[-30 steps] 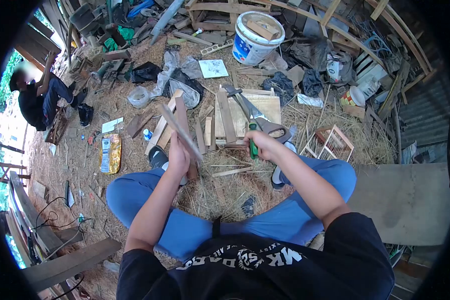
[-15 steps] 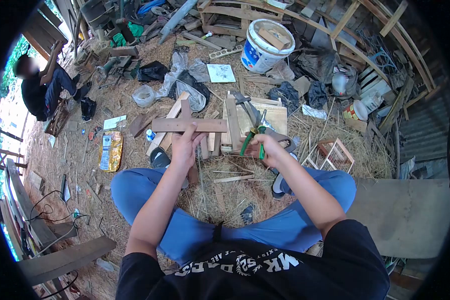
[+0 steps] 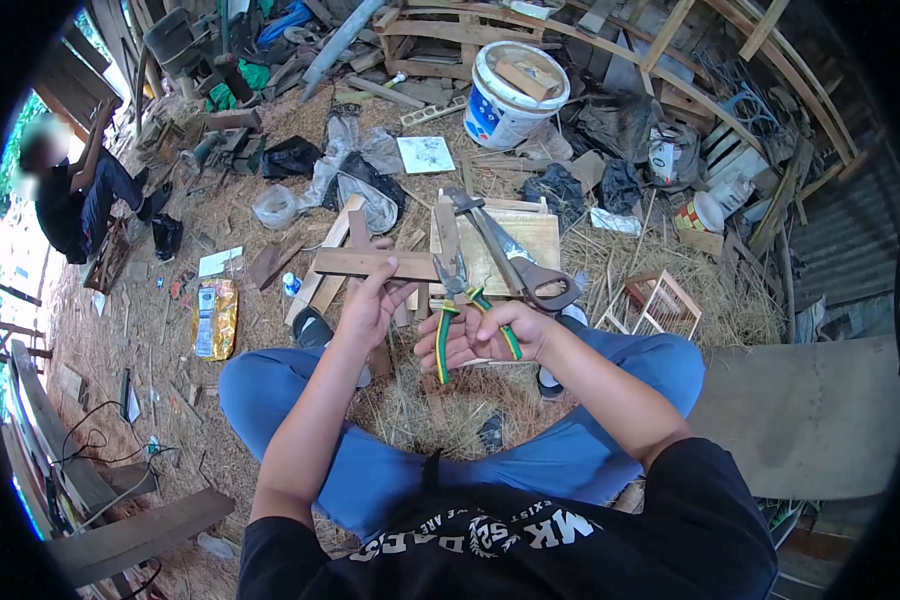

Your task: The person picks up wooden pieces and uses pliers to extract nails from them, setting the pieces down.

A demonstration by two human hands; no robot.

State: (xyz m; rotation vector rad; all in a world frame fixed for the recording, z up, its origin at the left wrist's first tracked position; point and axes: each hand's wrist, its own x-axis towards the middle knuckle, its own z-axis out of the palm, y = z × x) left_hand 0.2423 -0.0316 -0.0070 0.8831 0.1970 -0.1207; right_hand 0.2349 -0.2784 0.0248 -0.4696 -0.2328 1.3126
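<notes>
My left hand (image 3: pixel 372 303) is closed around two flat wooden slats (image 3: pixel 407 265) that cross each other, the thumb lying on the upper face. Spread handles in green and yellow belong to the pliers (image 3: pixel 441 345) in my right hand (image 3: pixel 518 333). Its thumb presses on one handle while the fingers reach behind the other. The open jaws of the pliers are at the slat's right end; whether they touch it I cannot tell. Just beyond my right hand, a handsaw (image 3: pixel 547 284) lies on a low wooden platform (image 3: pixel 533 235).
A white bucket (image 3: pixel 497 128) stands at the back. To the right is a small wire-barred wooden frame (image 3: pixel 664 304). A yellow bag (image 3: pixel 216 319) lies on the straw-strewn ground at left. Another person (image 3: pixel 80 190) sits at far left.
The pliers in my right hand have come left and nearer, their handles now spread and jaws at the slat's end. The slats have shifted slightly, and the saw handle is more exposed.
</notes>
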